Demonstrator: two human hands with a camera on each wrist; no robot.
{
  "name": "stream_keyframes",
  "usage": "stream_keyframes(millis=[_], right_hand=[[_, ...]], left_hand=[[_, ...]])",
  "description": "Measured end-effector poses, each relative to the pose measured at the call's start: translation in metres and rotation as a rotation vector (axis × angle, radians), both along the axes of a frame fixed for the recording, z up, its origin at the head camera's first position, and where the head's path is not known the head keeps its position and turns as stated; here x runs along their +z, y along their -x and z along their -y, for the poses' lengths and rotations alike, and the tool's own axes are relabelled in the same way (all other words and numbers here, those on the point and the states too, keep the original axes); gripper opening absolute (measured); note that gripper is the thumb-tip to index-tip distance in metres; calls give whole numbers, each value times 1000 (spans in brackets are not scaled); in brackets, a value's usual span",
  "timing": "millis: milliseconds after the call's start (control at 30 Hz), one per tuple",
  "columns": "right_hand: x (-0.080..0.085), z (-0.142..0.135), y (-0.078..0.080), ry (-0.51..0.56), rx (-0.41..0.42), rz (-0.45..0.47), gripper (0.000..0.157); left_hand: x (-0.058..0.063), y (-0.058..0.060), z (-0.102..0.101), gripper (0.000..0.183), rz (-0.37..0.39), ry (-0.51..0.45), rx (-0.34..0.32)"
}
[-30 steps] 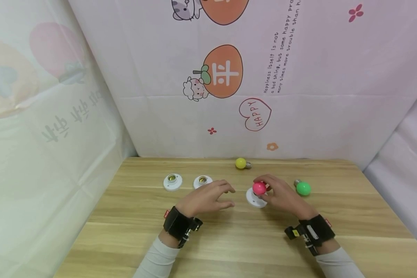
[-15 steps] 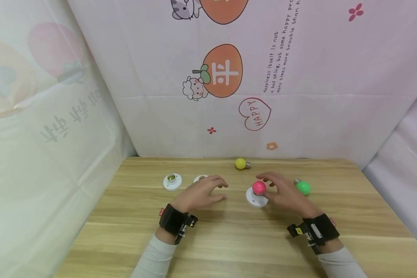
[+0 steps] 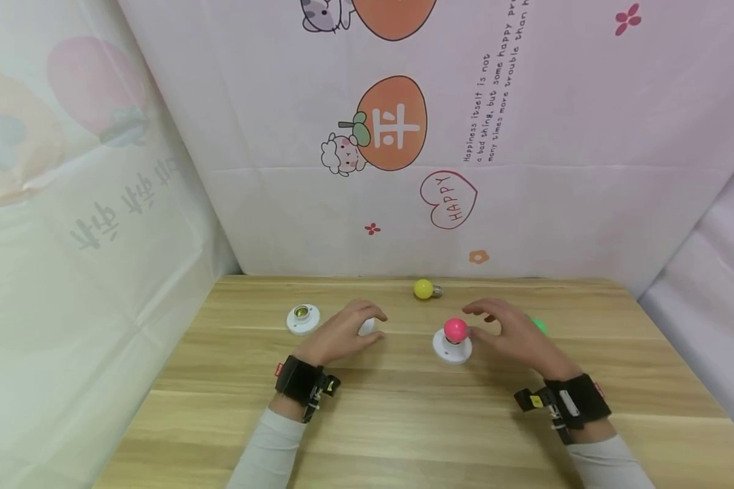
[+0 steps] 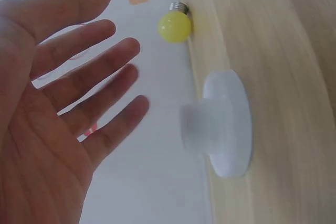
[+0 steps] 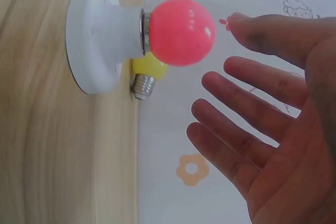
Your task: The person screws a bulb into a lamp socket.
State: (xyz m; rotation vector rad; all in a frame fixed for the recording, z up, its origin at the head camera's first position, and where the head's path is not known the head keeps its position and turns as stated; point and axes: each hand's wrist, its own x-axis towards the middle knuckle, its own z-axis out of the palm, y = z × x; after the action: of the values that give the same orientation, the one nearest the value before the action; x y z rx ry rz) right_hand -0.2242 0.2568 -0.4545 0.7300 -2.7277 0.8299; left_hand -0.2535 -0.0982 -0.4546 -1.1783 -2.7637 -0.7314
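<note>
A red light bulb (image 3: 455, 330) sits upright in a round white lamp socket (image 3: 452, 350), right of the table's middle; its metal base shows at the socket's mouth in the right wrist view. Just right of the bulb is my right hand (image 3: 516, 336), fingers spread and relaxed, apart from it in the right wrist view (image 5: 181, 32). My left hand (image 3: 342, 333) hovers over a second white socket (image 4: 226, 124), holding nothing, its fingers loosely extended. In the head view that hand covers most of this socket. A green bulb (image 3: 539, 325) peeks out from behind my right hand.
A yellow bulb (image 3: 424, 289) lies on its side near the table's back edge. Another white socket (image 3: 303, 319), with nothing screwed in, stands at the left. A printed cloth (image 3: 293, 217) hangs behind the wooden table (image 3: 404, 421).
My right hand has let go of the red bulb and drawn back to the right, now covering much of the green bulb. My left hand has drifted left and slightly back over the middle socket.
</note>
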Motion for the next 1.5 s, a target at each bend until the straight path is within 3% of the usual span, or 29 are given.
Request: stream_keyframes(millis=[300, 567, 767, 1133, 1500], right_hand=[[-3, -19, 6, -41, -28, -40, 33], [-3, -35, 5, -84, -81, -21, 29], [-2, -42, 4, -131, -129, -16, 27], [-6, -53, 6, -161, -142, -103, 30], [-15, -65, 5, -207, -209, 20, 40]], left_hand=[[-15, 14, 9, 30, -45, -36, -12], [-25, 20, 16, 36, -46, -32, 28], [-30, 21, 19, 46, -2, -8, 61], [-37, 21, 22, 62, 101, 24, 123], [-48, 25, 26, 67, 150, 12, 137]])
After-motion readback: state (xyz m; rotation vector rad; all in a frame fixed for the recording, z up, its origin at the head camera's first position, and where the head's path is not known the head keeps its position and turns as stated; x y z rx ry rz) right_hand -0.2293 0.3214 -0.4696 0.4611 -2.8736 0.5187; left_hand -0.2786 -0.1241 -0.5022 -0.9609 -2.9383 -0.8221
